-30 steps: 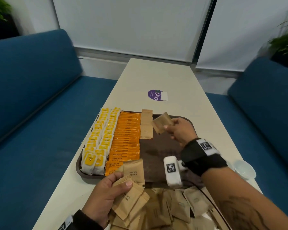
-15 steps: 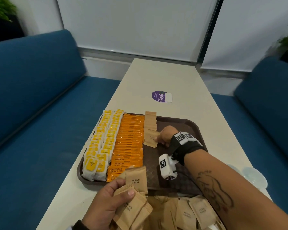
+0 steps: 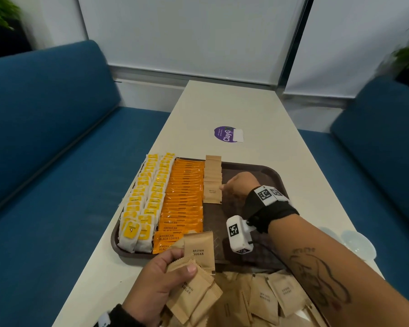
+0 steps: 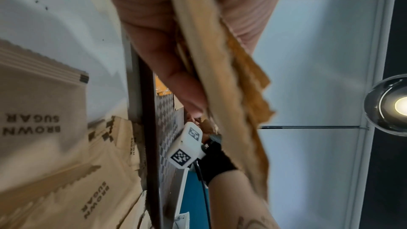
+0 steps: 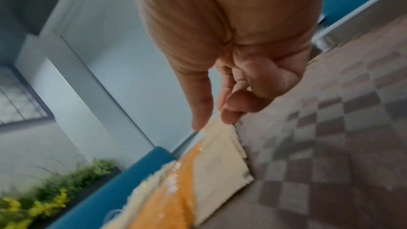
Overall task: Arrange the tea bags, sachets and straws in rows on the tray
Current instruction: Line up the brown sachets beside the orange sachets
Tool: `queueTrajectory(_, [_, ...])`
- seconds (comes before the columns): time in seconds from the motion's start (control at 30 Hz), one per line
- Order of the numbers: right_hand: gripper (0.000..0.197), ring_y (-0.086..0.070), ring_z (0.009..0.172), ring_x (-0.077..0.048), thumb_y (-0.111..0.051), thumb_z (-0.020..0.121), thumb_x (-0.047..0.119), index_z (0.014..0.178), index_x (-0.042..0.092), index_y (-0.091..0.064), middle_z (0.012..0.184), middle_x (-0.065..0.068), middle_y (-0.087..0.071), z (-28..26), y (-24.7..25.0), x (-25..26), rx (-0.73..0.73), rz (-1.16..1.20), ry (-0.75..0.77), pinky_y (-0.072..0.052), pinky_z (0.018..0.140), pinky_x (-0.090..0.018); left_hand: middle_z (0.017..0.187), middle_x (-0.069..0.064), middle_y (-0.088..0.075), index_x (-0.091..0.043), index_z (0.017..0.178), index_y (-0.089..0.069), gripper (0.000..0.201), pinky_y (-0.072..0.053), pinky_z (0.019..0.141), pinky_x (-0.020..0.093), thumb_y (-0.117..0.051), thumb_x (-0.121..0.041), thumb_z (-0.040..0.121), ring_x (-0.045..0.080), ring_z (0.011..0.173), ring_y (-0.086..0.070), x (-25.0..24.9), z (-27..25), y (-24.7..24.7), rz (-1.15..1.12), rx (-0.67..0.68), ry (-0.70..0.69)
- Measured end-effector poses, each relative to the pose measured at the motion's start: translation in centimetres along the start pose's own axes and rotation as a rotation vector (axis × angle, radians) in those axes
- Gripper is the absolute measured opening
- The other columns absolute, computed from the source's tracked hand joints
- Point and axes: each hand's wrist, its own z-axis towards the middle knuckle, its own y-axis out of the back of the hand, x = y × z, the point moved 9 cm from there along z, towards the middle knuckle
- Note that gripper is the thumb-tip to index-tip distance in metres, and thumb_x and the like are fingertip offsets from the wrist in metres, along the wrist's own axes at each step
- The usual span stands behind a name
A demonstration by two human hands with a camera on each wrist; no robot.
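The brown tray (image 3: 273,172) holds two rows of yellow tea bags (image 3: 147,199) along its left edge, then a row of orange coffee sachets (image 3: 183,197), then a short row of brown sugar sachets (image 3: 212,179) at the far end. The right hand (image 3: 240,185) is over the tray with fingers curled, fingertips (image 5: 230,116) touching the nearest sachet in that row. The left hand (image 3: 161,279), just off the tray's near edge, pinches a bunch of sugar sachets (image 3: 194,279) above a loose pile (image 3: 265,298).
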Motion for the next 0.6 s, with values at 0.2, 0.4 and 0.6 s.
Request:
queueTrajectory(0.2, [0.022, -0.05, 0.055, -0.005, -0.067, 0.084, 0.035, 0.087, 0.013, -0.063, 0.07, 0.003, -0.062, -11.2, -0.7, 0.5, 0.266, 0.399, 0.225, -0.041, 0.055, -0.019, 0.09, 0.017, -0.073, -0.003, 0.101, -0.062, 0.045, -0.055, 0.055, 0.03, -0.069, -0.004, 0.056, 0.023, 0.069, -0.069, -0.4, -0.4, -0.6, 0.007, 0.026, -0.036])
queueTrajectory(0.4, [0.009, -0.061, 0.062, -0.006, -0.069, 0.082, 0.016, 0.082, 0.014, -0.061, 0.083, -0.003, -0.069, -18.3, -4.1, -1.1, 0.488, 0.456, 0.243, -0.044, 0.053, -0.016, 0.09, 0.021, -0.071, -0.002, 0.1, -0.061, 0.043, -0.055, 0.052, 0.03, -0.068, -0.002, 0.057, 0.024, 0.066, -0.068, -0.5, -0.7, -1.4, -0.009, 0.062, -0.078])
queueTrajectory(0.6, [0.008, -0.054, 0.051, -0.005, -0.066, 0.085, 0.013, 0.081, 0.011, -0.059, 0.074, -0.004, -0.065, -18.2, -4.5, -2.6, 0.356, 0.552, 0.234, -0.038, 0.048, -0.019, 0.091, 0.019, -0.071, -0.004, 0.101, -0.064, 0.039, -0.054, 0.052, 0.029, -0.069, 0.003, 0.063, 0.024, 0.067, -0.068, -0.1, -0.7, -1.6, 0.02, 0.042, -0.092])
